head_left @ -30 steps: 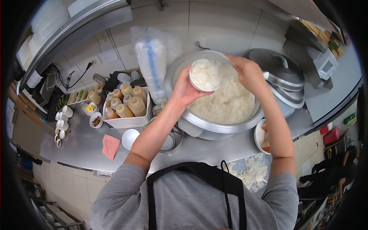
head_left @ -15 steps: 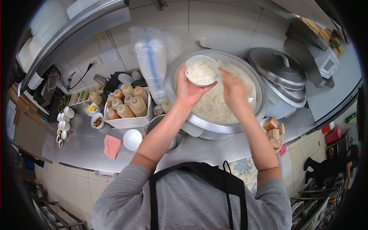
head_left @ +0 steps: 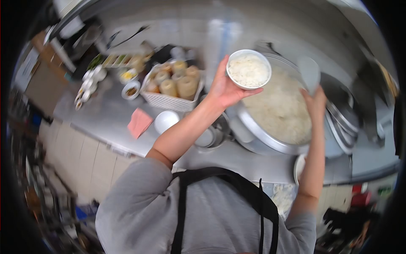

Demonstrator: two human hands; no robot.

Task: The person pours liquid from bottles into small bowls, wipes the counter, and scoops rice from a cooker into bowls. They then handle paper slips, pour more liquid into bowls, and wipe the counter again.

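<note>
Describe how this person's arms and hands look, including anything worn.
The left hand and right hand are bare, with no gloves, and the forearms show no visible watch or bracelet. Short grey sleeves end near the elbows. Over the grey shirt runs a black strap, perhaps an apron's, with a thin black cord.

The person's left hand [head_left: 230, 89] is curved in a cupping grip, palm turned up, one digit rising along the grip's left side and another stretched out on its right. From the heel of that grip, the left wrist [head_left: 215, 104] and left forearm [head_left: 190, 129] slant back leftward toward the body. Well apart to the right of this grip, the right hand [head_left: 315, 100] is curled closed, its right forearm [head_left: 313, 169] running almost straight back below it.
</note>
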